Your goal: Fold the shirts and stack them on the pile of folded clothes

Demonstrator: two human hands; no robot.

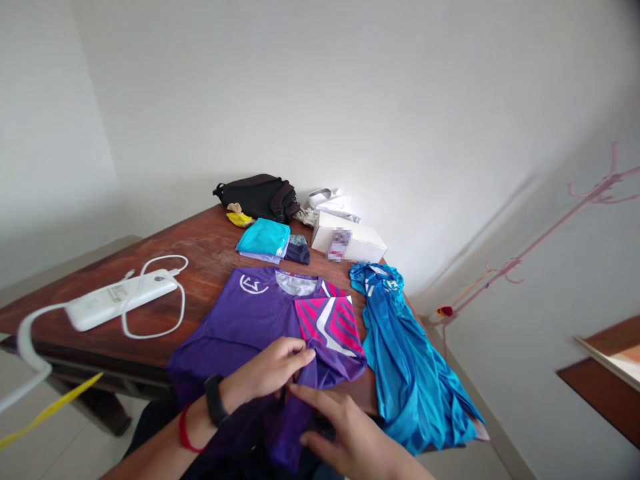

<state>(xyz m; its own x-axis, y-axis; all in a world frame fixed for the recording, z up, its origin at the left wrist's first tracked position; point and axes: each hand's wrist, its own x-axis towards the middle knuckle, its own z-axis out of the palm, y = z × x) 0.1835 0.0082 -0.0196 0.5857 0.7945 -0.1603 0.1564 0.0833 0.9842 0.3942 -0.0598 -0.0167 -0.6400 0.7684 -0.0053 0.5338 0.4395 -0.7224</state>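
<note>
A purple shirt (250, 313) with a pink and white pattern lies spread at the table's front edge, its collar toward the wall and its lower part hanging over the edge. My left hand (267, 367), with a black band and a red string at the wrist, pinches the shirt fabric near the middle. Just below and to the right, my right hand (345, 427) has thumb and forefinger apart around the hanging purple cloth; its grip is partly blurred. A blue garment (405, 353) lies loosely to the right, draped over the table's edge.
On the wooden table (200, 233) are a white power strip (123, 297) with cables, folded turquoise clothing (265, 237), a dark folded cloth (299, 250), a black bag (257, 193), a yellow item (239, 217) and a white box (363, 240). A pink rack (540, 247) stands right.
</note>
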